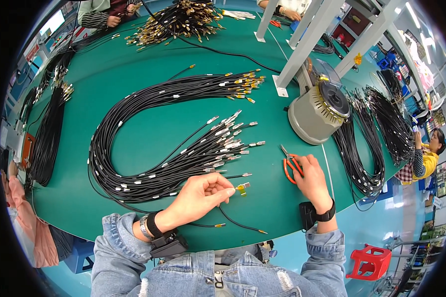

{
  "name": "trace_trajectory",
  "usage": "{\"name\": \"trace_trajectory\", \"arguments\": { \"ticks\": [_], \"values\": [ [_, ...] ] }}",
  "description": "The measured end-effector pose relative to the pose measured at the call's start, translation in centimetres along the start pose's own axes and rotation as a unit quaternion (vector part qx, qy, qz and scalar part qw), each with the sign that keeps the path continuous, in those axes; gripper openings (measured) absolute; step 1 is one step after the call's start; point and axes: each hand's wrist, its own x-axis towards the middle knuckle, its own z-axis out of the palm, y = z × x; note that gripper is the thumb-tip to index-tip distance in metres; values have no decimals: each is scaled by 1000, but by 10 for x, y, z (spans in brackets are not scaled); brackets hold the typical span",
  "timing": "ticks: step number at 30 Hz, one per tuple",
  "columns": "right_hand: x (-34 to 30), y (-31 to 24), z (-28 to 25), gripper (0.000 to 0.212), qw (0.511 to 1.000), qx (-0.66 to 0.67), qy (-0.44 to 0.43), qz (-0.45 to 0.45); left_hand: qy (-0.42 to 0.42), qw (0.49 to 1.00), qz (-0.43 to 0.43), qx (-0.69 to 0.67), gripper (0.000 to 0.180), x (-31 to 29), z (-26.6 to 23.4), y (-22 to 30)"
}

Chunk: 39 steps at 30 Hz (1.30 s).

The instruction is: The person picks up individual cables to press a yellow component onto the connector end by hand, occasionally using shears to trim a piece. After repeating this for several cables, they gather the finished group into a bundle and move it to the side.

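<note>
My left hand [203, 195] is closed in a pinch on the end of a black cable, just behind its metal connector [247, 185]. A bit of yellow tape [243, 190] sticks out at that connector. Low over the table to the right, my right hand [312, 180] has its fingers curled on one orange handle of a pair of pliers [288, 166]. The jaws of the pliers point away from me, slightly apart. Beyond my left hand, a thick bundle of black cables [101, 133] bends in a U, with silver connectors at its near end and yellow-marked ones at its far end.
A beige round tape dispenser [307, 119] stands beside grey metal posts [302, 49]. More cable bundles lie at the right [366, 158] and left [49, 138]. A cable pile [178, 24] sits at the far edge, near co-workers' hands [114, 21]. A red stool [370, 262] stands on the floor.
</note>
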Motion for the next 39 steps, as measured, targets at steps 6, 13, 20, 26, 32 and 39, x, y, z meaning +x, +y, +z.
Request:
{"name": "trace_trajectory", "arguments": {
  "ticks": [6,13,20,26,32,39],
  "values": [
    [8,-14,-10,36,991,62,-114,37,13,996,61,70,10,-7,3,-10],
    [-12,-55,-44,40,808,550,-189,98,61,941,206,261,6,-19,-3,-6],
    [-19,-93,-58,49,917,258,-222,-207,22,930,240,277,8,-22,-4,-5],
    [-20,-103,-50,51,922,153,-191,-301,6,933,239,270,9,-26,-3,-5],
    [-18,-103,-50,47,921,149,-208,-294,7,934,251,256,11,-27,-5,-9],
    [-16,-103,-52,44,918,146,-214,-301,41,917,297,262,13,-27,-2,-17]
  ]
}}
